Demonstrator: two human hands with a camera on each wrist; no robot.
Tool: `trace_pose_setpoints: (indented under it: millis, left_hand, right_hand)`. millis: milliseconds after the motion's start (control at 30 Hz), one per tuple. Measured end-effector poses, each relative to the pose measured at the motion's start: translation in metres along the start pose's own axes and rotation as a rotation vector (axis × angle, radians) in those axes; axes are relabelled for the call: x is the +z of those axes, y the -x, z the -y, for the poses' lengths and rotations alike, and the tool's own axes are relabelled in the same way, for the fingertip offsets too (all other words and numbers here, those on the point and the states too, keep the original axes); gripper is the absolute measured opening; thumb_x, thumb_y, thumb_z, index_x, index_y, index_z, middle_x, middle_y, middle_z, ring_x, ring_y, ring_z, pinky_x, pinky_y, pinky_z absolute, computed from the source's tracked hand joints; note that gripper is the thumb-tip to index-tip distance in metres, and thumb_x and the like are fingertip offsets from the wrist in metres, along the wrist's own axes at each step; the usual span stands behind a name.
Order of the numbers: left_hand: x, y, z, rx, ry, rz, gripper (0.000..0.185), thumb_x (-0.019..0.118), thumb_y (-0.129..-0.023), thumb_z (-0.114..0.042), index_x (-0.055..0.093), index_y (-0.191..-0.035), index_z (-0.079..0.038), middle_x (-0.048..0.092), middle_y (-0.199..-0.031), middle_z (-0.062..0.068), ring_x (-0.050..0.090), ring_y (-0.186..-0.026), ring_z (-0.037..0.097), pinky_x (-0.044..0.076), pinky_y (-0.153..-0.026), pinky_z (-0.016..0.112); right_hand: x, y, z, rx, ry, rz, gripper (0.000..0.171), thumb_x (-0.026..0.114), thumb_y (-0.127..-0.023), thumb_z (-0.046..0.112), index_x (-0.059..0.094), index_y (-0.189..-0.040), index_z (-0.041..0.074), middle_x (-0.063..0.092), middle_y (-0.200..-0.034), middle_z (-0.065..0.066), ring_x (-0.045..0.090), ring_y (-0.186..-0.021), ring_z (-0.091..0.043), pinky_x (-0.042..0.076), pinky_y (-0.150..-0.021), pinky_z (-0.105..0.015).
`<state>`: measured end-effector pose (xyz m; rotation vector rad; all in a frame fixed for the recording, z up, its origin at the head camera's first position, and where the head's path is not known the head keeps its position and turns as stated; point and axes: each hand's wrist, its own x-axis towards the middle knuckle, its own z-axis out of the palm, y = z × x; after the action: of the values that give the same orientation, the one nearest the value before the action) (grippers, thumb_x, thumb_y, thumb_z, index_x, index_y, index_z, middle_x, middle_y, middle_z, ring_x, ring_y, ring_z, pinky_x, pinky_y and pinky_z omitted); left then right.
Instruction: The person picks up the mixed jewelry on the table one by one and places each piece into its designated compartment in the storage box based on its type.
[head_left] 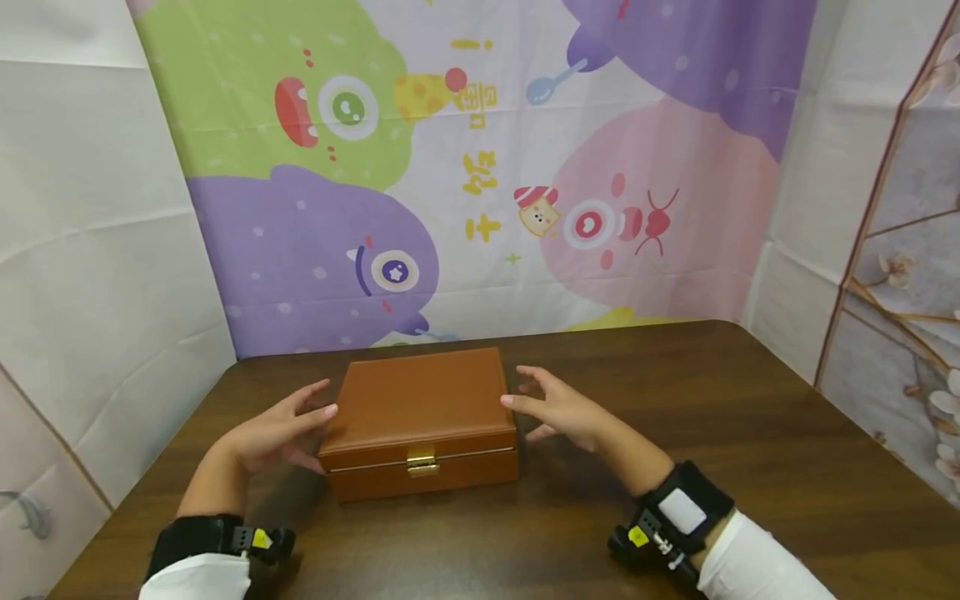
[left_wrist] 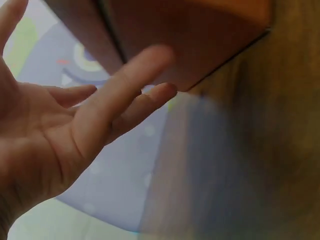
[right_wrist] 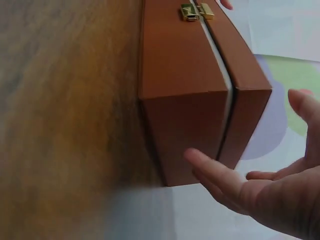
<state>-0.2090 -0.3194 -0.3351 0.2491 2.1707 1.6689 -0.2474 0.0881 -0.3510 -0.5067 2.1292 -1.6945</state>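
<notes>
Bare table [head_left: 750, 433] on both sides of the brown box [head_left: 420, 417], room to pass. Wall cloth [head_left: 480, 208] close behind the box, maybe a thin gap there.

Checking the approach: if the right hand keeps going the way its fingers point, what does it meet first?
Probably the box: the right hand is open, fingers aimed at its right side wall. Whether a fingertip already touches is unclear.

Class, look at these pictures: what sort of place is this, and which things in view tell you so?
Probably a staged indoor recording corner, not a lived-in room. A brown table stands boxed in by hung cloths: a cartoon monster backdrop behind and white sheets at the side. Only a closed brown box lies on it, between two open hands.
</notes>
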Motion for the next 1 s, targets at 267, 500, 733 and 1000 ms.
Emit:
trace_pose_setpoints:
  millis: [267,500,733,1000]
  left_hand:
    - [0.014,-0.010,0.007,-0.042,-0.019,-0.004,0.090,0.065,-0.093,-0.030,0.005,-0.154,-0.001,0.017,-0.150,0.034,0.060,-0.105,0.039,0.056,-0.068,0.055]
    - [0.028,-0.016,0.006,-0.022,0.016,-0.024,0.086,0.066,-0.093,-0.026,0.011,-0.153,0.000,0.025,-0.147,0.033,0.064,-0.097,0.036,0.056,-0.064,0.054]
    - [0.046,-0.033,-0.004,-0.027,0.014,-0.040,0.086,0.069,-0.091,-0.027,0.015,-0.153,-0.002,0.028,-0.147,0.031,0.064,-0.095,0.036,0.056,-0.064,0.052]
    - [0.066,-0.049,-0.015,-0.021,0.037,-0.031,0.082,0.070,-0.089,-0.025,0.021,-0.151,-0.003,0.036,-0.142,0.029,0.065,-0.093,0.036,0.056,-0.063,0.052]
  right_hand:
    - [0.013,-0.005,-0.010,0.116,-0.157,0.005,0.077,0.067,-0.092,0.031,0.026,-0.151,0.002,0.033,-0.147,-0.028,0.043,-0.126,-0.050,0.057,-0.074,-0.049]
    - [0.010,-0.001,-0.008,0.115,-0.162,-0.034,0.076,0.067,-0.090,0.024,0.028,-0.148,-0.004,0.036,-0.143,-0.032,0.045,-0.122,-0.053,0.057,-0.069,-0.050]
    - [-0.008,0.007,-0.005,0.114,-0.109,-0.084,0.077,0.064,-0.086,0.019,0.025,-0.147,-0.008,0.030,-0.144,-0.034,0.039,-0.124,-0.058,0.057,-0.064,-0.050]
    - [-0.029,0.017,-0.005,0.120,-0.068,-0.134,0.068,0.058,-0.090,0.022,0.027,-0.144,-0.006,0.039,-0.137,-0.030,0.041,-0.119,-0.050,0.058,-0.062,-0.048]
